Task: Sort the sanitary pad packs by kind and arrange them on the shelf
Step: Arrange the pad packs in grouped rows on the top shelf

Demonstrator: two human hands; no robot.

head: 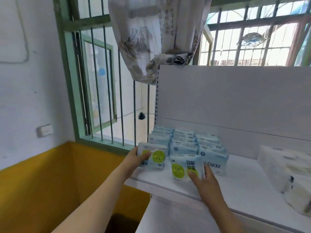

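At lower centre, a lime-printed pack (185, 167) stands on the white shelf (235, 187), the right hand (204, 179) touching its front with straight fingers. Left of it, the left hand (136, 158) grips a matching pack (154, 158) at the shelf's left edge. Rows of blue packs (186, 142) stand right behind. Blurred white wrapped bundles (286, 172) fill the lower right; a barred window (107, 81) and curtain (151, 36) rise above.

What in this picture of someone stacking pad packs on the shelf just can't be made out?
- Rows of blue-white packs, head view: front packs hide the rear ones, so no count.
- Lime-print pack under the right hand: fingers cover part of its print.
- Lime-print pack in the left hand: small print too blurred to read.
- White packages at the right: blurred, cut by the frame edge.
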